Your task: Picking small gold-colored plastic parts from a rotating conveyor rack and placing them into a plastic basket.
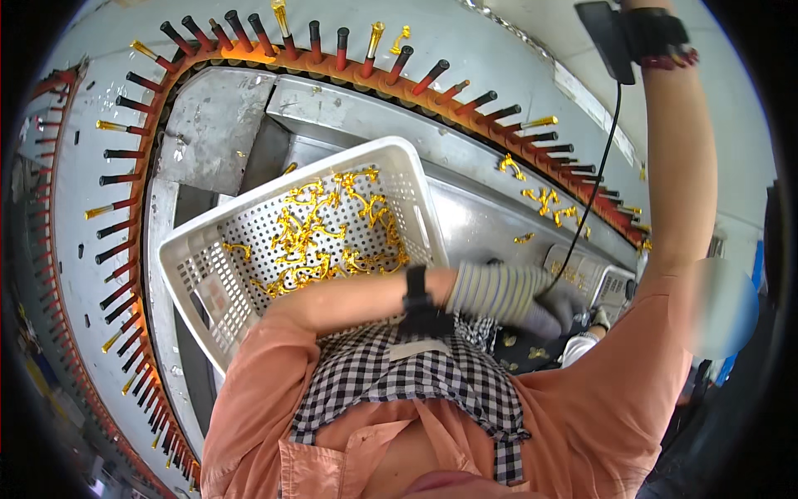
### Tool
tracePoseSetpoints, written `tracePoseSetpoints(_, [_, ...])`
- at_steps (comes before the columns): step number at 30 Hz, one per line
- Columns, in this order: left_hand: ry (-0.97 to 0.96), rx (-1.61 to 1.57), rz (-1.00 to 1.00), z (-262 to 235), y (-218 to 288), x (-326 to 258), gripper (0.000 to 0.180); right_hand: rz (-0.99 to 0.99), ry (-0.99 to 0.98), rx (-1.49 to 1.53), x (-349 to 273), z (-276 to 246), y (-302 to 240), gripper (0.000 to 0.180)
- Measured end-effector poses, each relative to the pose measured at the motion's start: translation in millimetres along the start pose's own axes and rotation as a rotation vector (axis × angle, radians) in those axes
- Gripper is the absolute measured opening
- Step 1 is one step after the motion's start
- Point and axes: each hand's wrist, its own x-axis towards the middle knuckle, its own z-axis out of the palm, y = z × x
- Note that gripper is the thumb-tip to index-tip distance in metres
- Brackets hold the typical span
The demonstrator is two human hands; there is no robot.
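Note:
My left forearm crosses in front of my chest, with a black strap around the wrist. My left hand [519,301], in a striped knit glove with grey fingers, hovers right of a white plastic basket [303,179]. The glove's fingers are blurred and partly bent; whether they grip anything I cannot make out. A thin black cord [595,179] runs from a black device [609,41] on my raised right wrist down to the glove. My right hand lies beyond the top edge. Many small curved gold metal pieces [303,224] lie in the basket.
A curved conveyor track [241,56] carries upright red-and-black pegs, several topped with gold pieces. More loose gold pieces [544,200] lie on the metal ledge right of the basket. A smaller basket [611,287] stands farther right. Another row of pegs [51,166] runs along the left.

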Motion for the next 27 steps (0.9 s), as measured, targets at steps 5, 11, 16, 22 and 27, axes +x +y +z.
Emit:
tracePoseSetpoints(5, [0.217,-0.208,-0.162,-73.0,61.0,-64.9,0.044,-0.071,-0.352,-0.713,39.7,83.3,151.1,0.051])
tracePoseSetpoints(11, [0.449,-0.141,-0.256,-177.4,28.3,-77.8,0.036,-0.389,-0.606,-0.925,63.4,153.8,286.7,0.054])
tracePoseSetpoints(16, [0.412,0.189,-0.078,-223.9,-7.0,-40.8,0.036,-0.391,-0.775,-0.877,104.4,190.5,333.7,0.053])
tracePoseSetpoints(22, [0.33,0.365,-0.24,-292.4,-6.3,-23.7,0.035,-0.315,-0.908,-0.995,121.0,219.1,409.2,0.047])
tracePoseSetpoints(27, [0.296,0.048,-0.211,-317.6,-30.0,-36.4,0.038,-0.328,-0.827,-0.882,119.4,220.9,440.9,0.029])
